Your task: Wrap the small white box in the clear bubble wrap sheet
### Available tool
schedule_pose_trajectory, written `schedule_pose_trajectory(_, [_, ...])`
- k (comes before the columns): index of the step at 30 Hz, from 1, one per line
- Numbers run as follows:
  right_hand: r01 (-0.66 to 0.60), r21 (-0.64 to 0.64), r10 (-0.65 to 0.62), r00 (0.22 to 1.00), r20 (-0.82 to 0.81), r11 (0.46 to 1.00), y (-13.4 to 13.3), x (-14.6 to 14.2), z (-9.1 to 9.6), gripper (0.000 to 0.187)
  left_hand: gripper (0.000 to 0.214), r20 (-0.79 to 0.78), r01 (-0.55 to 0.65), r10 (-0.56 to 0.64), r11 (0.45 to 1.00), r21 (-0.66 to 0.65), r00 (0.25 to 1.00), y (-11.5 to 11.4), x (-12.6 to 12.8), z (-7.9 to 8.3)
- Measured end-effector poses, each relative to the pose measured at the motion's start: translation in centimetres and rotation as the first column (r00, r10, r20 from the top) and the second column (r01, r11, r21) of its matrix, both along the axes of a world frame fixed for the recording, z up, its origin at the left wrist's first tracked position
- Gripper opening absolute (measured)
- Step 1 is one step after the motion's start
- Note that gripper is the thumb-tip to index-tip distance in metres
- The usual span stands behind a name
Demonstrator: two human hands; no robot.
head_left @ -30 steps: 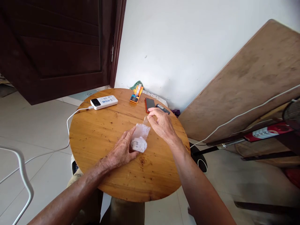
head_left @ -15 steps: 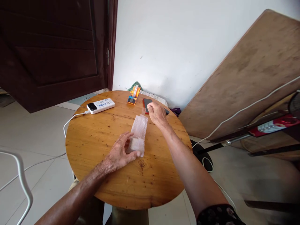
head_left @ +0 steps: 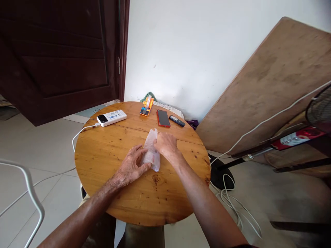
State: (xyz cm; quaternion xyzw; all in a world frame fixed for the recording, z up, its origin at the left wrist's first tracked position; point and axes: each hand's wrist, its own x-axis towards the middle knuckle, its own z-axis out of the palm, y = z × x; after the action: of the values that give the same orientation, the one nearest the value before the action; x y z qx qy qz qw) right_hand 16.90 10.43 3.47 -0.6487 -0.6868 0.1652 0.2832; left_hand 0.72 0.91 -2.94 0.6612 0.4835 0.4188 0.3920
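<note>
A small clear bubble-wrap bag [head_left: 151, 151] with a white item inside lies in the middle of the round wooden table [head_left: 108, 151]. My left hand [head_left: 131, 166] grips the bag's near end, thumb and fingers around it. My right hand [head_left: 165, 144] rests on the bag's right side, fingers curled down onto the plastic. Both hands hold the bag flat against the tabletop.
At the table's far side lie a white power bank [head_left: 111, 117] with a white cable [head_left: 77, 134], an orange tape dispenser [head_left: 146, 105], a red phone [head_left: 163, 118] and a small dark remote [head_left: 177, 121]. A wooden board [head_left: 266, 86] leans against the wall on the right. Cables [head_left: 232, 203] lie on the floor.
My right hand has come back from the far end of the bag, near the phone, and now presses on the bag's middle. The bag, first stretched out, lies flatter and shorter.
</note>
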Motion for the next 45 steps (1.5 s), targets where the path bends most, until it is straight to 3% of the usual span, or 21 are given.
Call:
schedule_pose_trajectory(5, [0.044, 0.008, -0.042, 0.982, -0.185, 0.999, -0.1, 3.7, -1.8, 0.026, 0.049, -0.045, -0.057, 0.062, 0.992, 0.112, 0.997, 0.1, 0.2, -0.2])
schedule_pose_trajectory(10, [0.087, 0.008, -0.075, 0.897, -0.436, 0.996, -1.0, 4.0, -4.3, 0.028, 0.039, -0.028, -0.115, 0.120, 0.983, 0.140, 0.992, 0.1, 0.1, 0.1])
schedule_pose_trajectory(16, [0.035, 0.003, -0.028, 0.840, -0.542, 0.999, -1.0, 3.2, -5.3, 0.025, 0.025, -0.115, -0.108, 0.130, 0.978, 0.178, 0.985, 1.2, 0.0, 3.4])
schedule_pose_trajectory(19, [0.040, 0.009, -0.028, 0.829, -0.558, 0.999, -1.3, 3.1, -5.4, 0.025, 0.029, -0.233, -0.051, 0.071, 0.995, 0.091, 0.970, 3.1, 0.9, 5.2])
schedule_pose_trajectory(22, [0.048, 0.014, -0.029, 0.797, -0.603, 0.999, -1.6, 3.1, -5.5, 0.029, 0.029, -0.442, -0.045, 0.054, 0.998, 0.032, 0.895, 5.2, 2.5, 5.7])
schedule_pose_trajectory(25, [0.053, 0.018, -0.027, 0.746, -0.666, 0.998, -1.8, 3.0, -5.7, 0.031, 0.038, -0.558, -0.086, 0.102, 0.995, 0.055, 0.824, 6.5, 3.7, 5.3])
schedule_pose_trajectory(28, [0.070, 0.020, -0.035, 0.697, -0.717, 0.997, -1.9, 3.0, -5.8, 0.031, 0.044, -0.672, -0.131, 0.137, 0.990, 0.059, 0.728, 7.0, 4.2, 4.8])
schedule_pose_trajectory(31, [0.097, 0.020, -0.051, 0.673, -0.738, 0.995, -1.8, 3.1, -5.9, 0.031, 0.033, -0.724, -0.167, 0.147, 0.985, 0.046, 0.674, 7.0, 4.0, 4.9])
schedule_pose_trajectory(38, [0.137, 0.040, -0.072, 0.722, -0.688, 0.990, -1.3, 3.3, -6.6, 0.022, 0.040, -0.682, -0.162, 0.100, 0.986, -0.028, 0.724, 6.6, 3.5, 5.3])
schedule_pose_trajectory(42, [0.146, 0.027, -0.093, 0.748, -0.657, 0.989, -0.8, 3.4, -6.7, 0.033, 0.034, -0.658, -0.133, 0.078, 0.990, -0.034, 0.749, 6.4, 3.4, 5.0])
schedule_pose_trajectory(45, [0.119, 0.013, -0.081, 0.747, -0.660, 0.993, -0.6, 3.4, -6.5, 0.024, 0.030, -0.637, -0.125, 0.062, 0.991, -0.053, 0.768, 6.5, 3.4, 4.8])
